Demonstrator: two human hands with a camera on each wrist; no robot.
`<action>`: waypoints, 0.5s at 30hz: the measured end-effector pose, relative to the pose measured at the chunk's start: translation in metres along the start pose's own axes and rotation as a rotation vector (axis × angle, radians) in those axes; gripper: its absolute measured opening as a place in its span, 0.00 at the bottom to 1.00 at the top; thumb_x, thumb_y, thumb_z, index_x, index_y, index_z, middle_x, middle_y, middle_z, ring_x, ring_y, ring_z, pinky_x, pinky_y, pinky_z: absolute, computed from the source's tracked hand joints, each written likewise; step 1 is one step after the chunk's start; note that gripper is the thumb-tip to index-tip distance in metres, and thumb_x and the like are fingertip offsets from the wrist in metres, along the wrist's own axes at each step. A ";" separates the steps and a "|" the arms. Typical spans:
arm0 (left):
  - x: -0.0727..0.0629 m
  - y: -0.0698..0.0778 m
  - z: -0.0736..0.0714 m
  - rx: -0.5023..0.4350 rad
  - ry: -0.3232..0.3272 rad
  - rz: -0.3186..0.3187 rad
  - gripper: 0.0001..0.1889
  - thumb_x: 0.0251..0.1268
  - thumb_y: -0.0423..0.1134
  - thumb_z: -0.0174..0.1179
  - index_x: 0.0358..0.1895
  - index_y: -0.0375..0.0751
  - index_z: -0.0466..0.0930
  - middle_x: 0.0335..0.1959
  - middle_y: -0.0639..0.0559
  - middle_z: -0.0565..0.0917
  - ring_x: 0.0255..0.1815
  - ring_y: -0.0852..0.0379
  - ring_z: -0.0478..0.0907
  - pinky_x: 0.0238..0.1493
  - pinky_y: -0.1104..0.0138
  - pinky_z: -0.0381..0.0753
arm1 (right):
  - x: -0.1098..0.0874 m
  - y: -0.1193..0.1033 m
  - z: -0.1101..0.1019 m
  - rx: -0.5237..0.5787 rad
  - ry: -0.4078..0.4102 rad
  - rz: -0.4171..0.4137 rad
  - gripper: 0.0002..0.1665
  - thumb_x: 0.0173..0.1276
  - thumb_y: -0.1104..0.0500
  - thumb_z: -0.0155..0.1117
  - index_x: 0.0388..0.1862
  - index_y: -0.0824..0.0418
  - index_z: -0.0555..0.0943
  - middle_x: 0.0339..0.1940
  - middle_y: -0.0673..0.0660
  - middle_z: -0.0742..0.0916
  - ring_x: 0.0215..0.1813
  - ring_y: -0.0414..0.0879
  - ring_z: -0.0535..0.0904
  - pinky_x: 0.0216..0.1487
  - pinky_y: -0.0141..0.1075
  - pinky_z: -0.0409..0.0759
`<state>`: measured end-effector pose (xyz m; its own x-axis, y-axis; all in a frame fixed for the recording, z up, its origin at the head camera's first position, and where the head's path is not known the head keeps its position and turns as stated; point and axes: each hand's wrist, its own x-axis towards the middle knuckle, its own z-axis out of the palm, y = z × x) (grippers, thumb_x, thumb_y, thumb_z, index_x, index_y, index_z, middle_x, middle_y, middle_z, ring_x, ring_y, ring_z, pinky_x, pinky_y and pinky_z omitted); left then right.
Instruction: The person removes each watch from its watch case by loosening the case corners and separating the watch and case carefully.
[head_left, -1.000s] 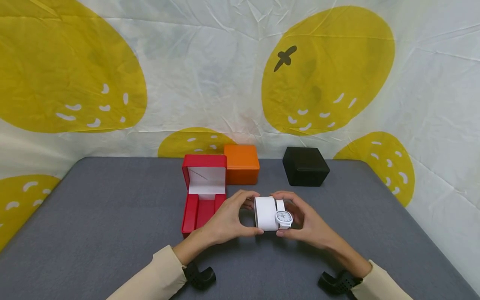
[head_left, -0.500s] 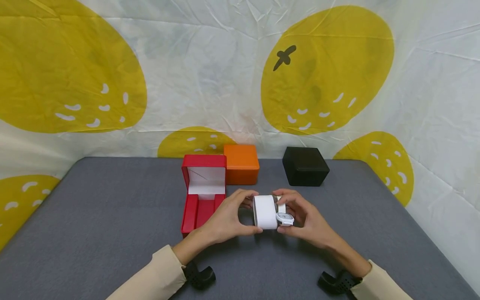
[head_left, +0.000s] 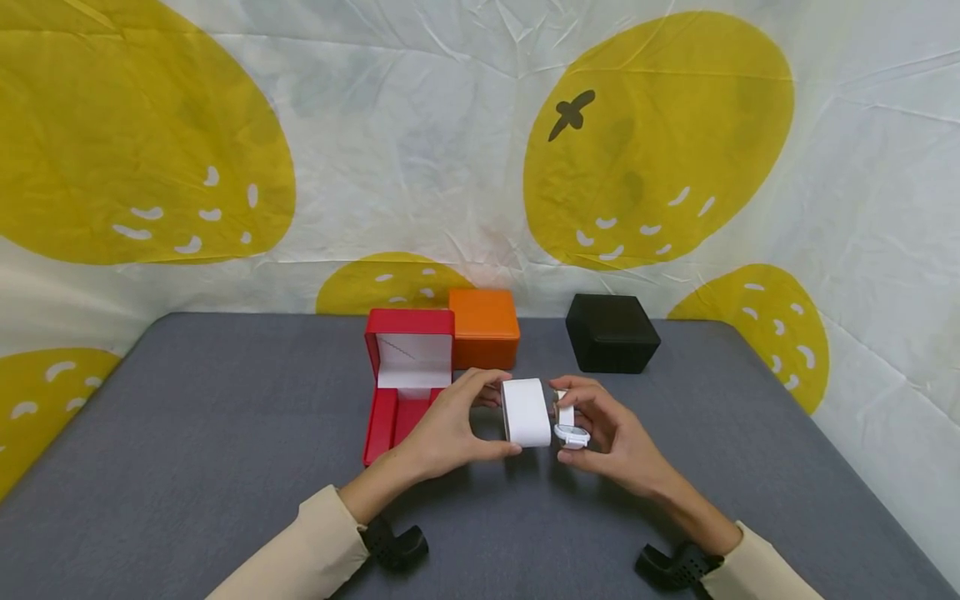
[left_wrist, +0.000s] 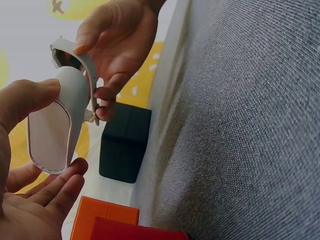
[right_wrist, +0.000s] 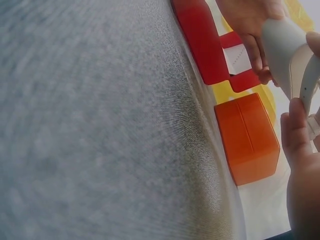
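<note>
Just right of the middle of the head view, my left hand pinches a white watch cushion by its two ends, thumb below and fingers above. In the left wrist view the cushion's pale stitched end faces the camera. My right hand grips a white wristwatch between thumb and fingers, its dial tipped toward the near side. A narrow gap shows between the watch and cushion in the head view. The white strap stays curved in a loop beside the cushion. Both things are held up above the table.
An open red watch box with a white-lined lid stands behind my left hand. Next to it is a closed orange box, and a black box sits farther right. The grey cloth table meets a patterned curtain behind.
The watch was around the cushion's right end and has come off to the right. My left hand has lifted the cushion slightly up and away to the left. The boxes have stayed put.
</note>
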<state>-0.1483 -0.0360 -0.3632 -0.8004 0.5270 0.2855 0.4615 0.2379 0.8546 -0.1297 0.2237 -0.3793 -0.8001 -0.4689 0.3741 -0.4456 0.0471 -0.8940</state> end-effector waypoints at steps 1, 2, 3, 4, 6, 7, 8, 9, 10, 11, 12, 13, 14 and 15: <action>0.000 0.000 0.000 -0.001 0.004 0.002 0.39 0.44 0.38 0.76 0.63 0.39 0.67 0.52 0.52 0.73 0.50 0.55 0.75 0.56 0.55 0.76 | 0.000 0.000 0.000 0.004 0.004 0.003 0.31 0.51 0.78 0.70 0.54 0.67 0.70 0.66 0.64 0.67 0.63 0.65 0.64 0.60 0.37 0.72; 0.000 0.000 -0.001 -0.005 0.009 0.004 0.39 0.44 0.38 0.76 0.63 0.39 0.67 0.52 0.52 0.73 0.50 0.55 0.75 0.56 0.55 0.76 | 0.000 -0.001 0.000 0.009 0.006 -0.002 0.31 0.51 0.78 0.69 0.53 0.67 0.70 0.66 0.66 0.67 0.63 0.66 0.64 0.60 0.37 0.72; 0.000 0.000 -0.001 -0.008 0.015 0.005 0.39 0.44 0.38 0.76 0.62 0.40 0.67 0.52 0.53 0.73 0.50 0.55 0.75 0.56 0.55 0.76 | 0.001 -0.001 0.000 0.014 0.010 -0.005 0.31 0.51 0.79 0.69 0.53 0.68 0.70 0.66 0.66 0.67 0.63 0.66 0.64 0.60 0.37 0.72; 0.000 0.000 -0.001 -0.011 0.021 0.007 0.38 0.44 0.37 0.76 0.62 0.40 0.68 0.52 0.53 0.73 0.50 0.55 0.75 0.56 0.54 0.76 | 0.001 -0.001 0.000 0.019 0.012 -0.010 0.31 0.51 0.79 0.68 0.53 0.68 0.70 0.66 0.68 0.67 0.63 0.67 0.64 0.60 0.37 0.72; 0.000 0.000 -0.002 -0.013 0.032 0.011 0.38 0.44 0.37 0.76 0.62 0.40 0.68 0.52 0.53 0.73 0.50 0.54 0.75 0.56 0.54 0.75 | 0.001 0.000 0.000 0.023 0.017 -0.024 0.30 0.50 0.80 0.67 0.53 0.69 0.70 0.65 0.69 0.67 0.62 0.67 0.64 0.60 0.37 0.73; 0.000 0.000 -0.003 -0.017 0.036 0.012 0.38 0.44 0.36 0.76 0.62 0.40 0.68 0.52 0.53 0.73 0.50 0.54 0.75 0.56 0.54 0.75 | 0.001 0.000 0.000 0.021 0.018 -0.031 0.29 0.50 0.81 0.66 0.52 0.70 0.70 0.65 0.70 0.67 0.61 0.66 0.65 0.59 0.37 0.73; 0.000 0.000 -0.003 -0.020 0.040 0.013 0.38 0.44 0.36 0.76 0.62 0.40 0.68 0.52 0.53 0.73 0.50 0.53 0.75 0.56 0.53 0.75 | 0.001 0.000 0.000 0.020 0.021 -0.034 0.29 0.51 0.81 0.66 0.52 0.71 0.70 0.64 0.70 0.67 0.61 0.65 0.66 0.59 0.37 0.73; 0.000 0.000 -0.004 -0.024 0.044 0.016 0.38 0.44 0.35 0.76 0.62 0.39 0.68 0.52 0.52 0.73 0.50 0.53 0.75 0.56 0.53 0.75 | 0.001 0.000 -0.001 0.018 0.026 -0.033 0.29 0.51 0.82 0.65 0.52 0.71 0.70 0.64 0.70 0.67 0.60 0.63 0.68 0.58 0.37 0.74; 0.000 0.000 -0.005 -0.025 0.046 0.017 0.38 0.44 0.35 0.76 0.62 0.38 0.68 0.52 0.52 0.73 0.51 0.53 0.75 0.56 0.53 0.75 | 0.000 0.000 -0.001 0.016 0.029 -0.033 0.28 0.51 0.82 0.64 0.52 0.71 0.70 0.64 0.70 0.67 0.59 0.62 0.69 0.58 0.37 0.74; 0.001 0.001 -0.006 -0.027 0.049 0.019 0.38 0.44 0.36 0.76 0.62 0.37 0.68 0.52 0.52 0.73 0.51 0.53 0.75 0.56 0.53 0.75 | 0.000 0.000 -0.001 0.014 0.035 -0.031 0.28 0.51 0.82 0.64 0.52 0.71 0.71 0.64 0.69 0.68 0.58 0.61 0.70 0.58 0.37 0.74; 0.001 0.001 -0.007 -0.029 0.052 0.020 0.39 0.44 0.36 0.76 0.62 0.37 0.68 0.52 0.52 0.73 0.51 0.53 0.75 0.56 0.53 0.75 | 0.000 0.000 -0.001 0.012 0.040 -0.027 0.28 0.51 0.82 0.64 0.52 0.71 0.71 0.64 0.69 0.68 0.57 0.59 0.71 0.57 0.37 0.75; 0.001 0.002 -0.009 -0.032 0.056 0.021 0.39 0.44 0.36 0.76 0.62 0.37 0.68 0.52 0.52 0.73 0.51 0.53 0.75 0.56 0.54 0.75 | 0.000 0.000 -0.002 0.012 0.044 -0.026 0.28 0.51 0.82 0.64 0.51 0.71 0.71 0.64 0.69 0.68 0.57 0.58 0.72 0.57 0.38 0.75; 0.001 0.003 -0.011 -0.032 0.059 0.023 0.39 0.44 0.36 0.76 0.62 0.37 0.68 0.52 0.51 0.73 0.51 0.52 0.76 0.56 0.55 0.75 | 0.000 0.000 -0.002 0.015 0.047 -0.025 0.28 0.51 0.82 0.64 0.51 0.71 0.71 0.64 0.69 0.68 0.56 0.58 0.73 0.58 0.38 0.75; 0.000 0.004 -0.013 -0.032 0.061 0.022 0.39 0.44 0.36 0.76 0.62 0.37 0.68 0.53 0.51 0.73 0.51 0.52 0.76 0.56 0.56 0.76 | 0.000 0.000 -0.002 0.019 0.048 -0.029 0.27 0.52 0.82 0.64 0.51 0.71 0.71 0.64 0.70 0.67 0.56 0.58 0.73 0.58 0.39 0.75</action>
<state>-0.1519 -0.0454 -0.3545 -0.8125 0.4809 0.3297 0.4676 0.1998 0.8610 -0.1302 0.2260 -0.3785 -0.8055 -0.4265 0.4114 -0.4621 0.0172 -0.8867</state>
